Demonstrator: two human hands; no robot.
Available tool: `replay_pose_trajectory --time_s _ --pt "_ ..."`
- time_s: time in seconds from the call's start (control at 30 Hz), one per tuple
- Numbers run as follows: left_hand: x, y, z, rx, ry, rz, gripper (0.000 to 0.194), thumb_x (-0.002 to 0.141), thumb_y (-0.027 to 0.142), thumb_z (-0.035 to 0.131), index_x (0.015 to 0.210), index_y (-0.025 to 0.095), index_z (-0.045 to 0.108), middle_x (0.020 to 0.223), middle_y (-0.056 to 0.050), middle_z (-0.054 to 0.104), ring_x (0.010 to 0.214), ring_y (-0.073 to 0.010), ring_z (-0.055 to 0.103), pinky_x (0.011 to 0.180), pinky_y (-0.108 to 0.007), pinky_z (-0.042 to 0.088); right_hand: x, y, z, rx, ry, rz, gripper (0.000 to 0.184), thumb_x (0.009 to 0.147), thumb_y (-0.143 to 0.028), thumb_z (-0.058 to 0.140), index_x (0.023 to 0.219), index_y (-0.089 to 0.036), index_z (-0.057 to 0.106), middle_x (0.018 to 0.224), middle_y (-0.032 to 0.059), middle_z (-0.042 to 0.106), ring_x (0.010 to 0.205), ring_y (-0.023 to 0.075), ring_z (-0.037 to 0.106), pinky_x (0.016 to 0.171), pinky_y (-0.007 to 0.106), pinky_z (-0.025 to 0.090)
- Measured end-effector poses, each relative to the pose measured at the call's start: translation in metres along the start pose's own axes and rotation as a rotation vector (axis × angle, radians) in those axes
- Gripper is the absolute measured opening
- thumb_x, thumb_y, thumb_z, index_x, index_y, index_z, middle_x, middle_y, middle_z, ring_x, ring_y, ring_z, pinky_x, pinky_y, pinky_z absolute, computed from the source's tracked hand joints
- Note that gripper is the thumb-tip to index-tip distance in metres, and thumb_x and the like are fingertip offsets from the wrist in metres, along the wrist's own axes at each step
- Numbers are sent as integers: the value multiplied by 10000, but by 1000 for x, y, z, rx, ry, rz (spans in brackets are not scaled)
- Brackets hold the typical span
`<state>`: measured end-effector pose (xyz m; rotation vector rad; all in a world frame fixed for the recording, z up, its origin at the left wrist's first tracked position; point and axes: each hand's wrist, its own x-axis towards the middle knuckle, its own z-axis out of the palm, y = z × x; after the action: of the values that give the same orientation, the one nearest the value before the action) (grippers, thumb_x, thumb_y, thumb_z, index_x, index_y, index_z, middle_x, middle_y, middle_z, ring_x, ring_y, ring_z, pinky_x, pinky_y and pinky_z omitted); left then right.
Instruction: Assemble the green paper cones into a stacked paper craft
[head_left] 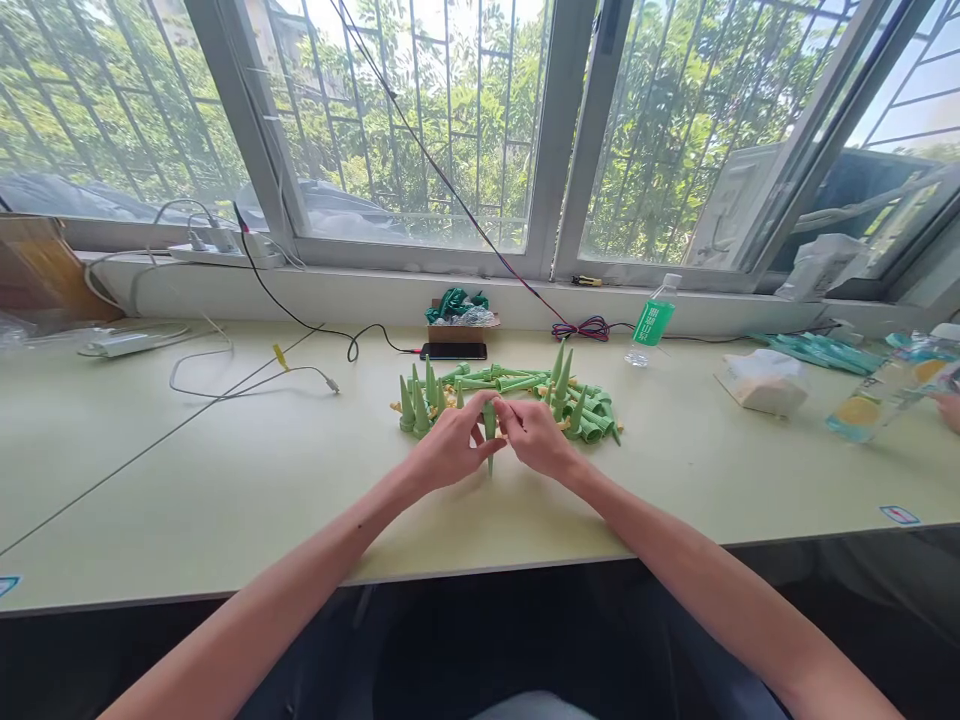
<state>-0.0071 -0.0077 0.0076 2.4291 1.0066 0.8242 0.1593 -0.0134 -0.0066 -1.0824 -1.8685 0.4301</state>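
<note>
Over the front part of the table, my left hand (pixel 451 443) grips a green plastic cone (pixel 490 425) whose pointed tip faces down. My right hand (pixel 536 432) is closed in a pinch at the cone's wide upper end; whatever sits between its fingertips is hidden. Just behind my hands, several green cones (pixel 420 405) stand upright on the left, and others (pixel 561 385) stand on the right. A heap of green hollow cones (pixel 596 412) lies on its side, with small yellowish pieces scattered among them.
Behind the heap lie a black phone (pixel 454 351) and a small cardboard box (pixel 463 325) with crumpled wrapping. To the right stand a water bottle (pixel 652 322), a tissue pack (pixel 763 382) and a large bottle (pixel 862 405). Cables (pixel 255 375) cross the left side. Someone's hand (pixel 949 408) shows at the right edge.
</note>
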Motion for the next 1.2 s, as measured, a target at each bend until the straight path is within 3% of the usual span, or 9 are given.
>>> replay_pose_trajectory --time_s 0.33,0.77,1.0,1.2 --pt "1 3 -2 -57 62 10 517 829 427 644 1265 231 447 737 30 670 572 -129 640 573 -224 482 1 -5 -3 194 5 134 556 954 -562 363 548 -190 439 398 -32 449 348 88 413 413 226 319" --pt "0 7 -2 -67 133 35 556 819 425 664 1290 221 449 727 25 676 554 -131 652 549 -218 499 3 -5 -1 650 -35 292 558 884 -629 469 533 -201 398 371 -75 343 254 80 371 284 217 239" --pt "0 7 -2 -62 137 49 533 822 414 662 1283 241 457 746 26 688 537 -123 648 548 -220 514 4 -7 -2 744 -58 305 548 876 -589 506 514 -214 333 394 -84 297 274 70 343 280 217 254" --pt "0 10 -2 -111 136 41 526 831 339 644 1299 233 430 809 11 683 575 -121 660 533 -213 521 5 -8 -1 755 -11 307 519 863 -591 525 553 -205 370 430 -86 320 287 59 341 276 206 242"
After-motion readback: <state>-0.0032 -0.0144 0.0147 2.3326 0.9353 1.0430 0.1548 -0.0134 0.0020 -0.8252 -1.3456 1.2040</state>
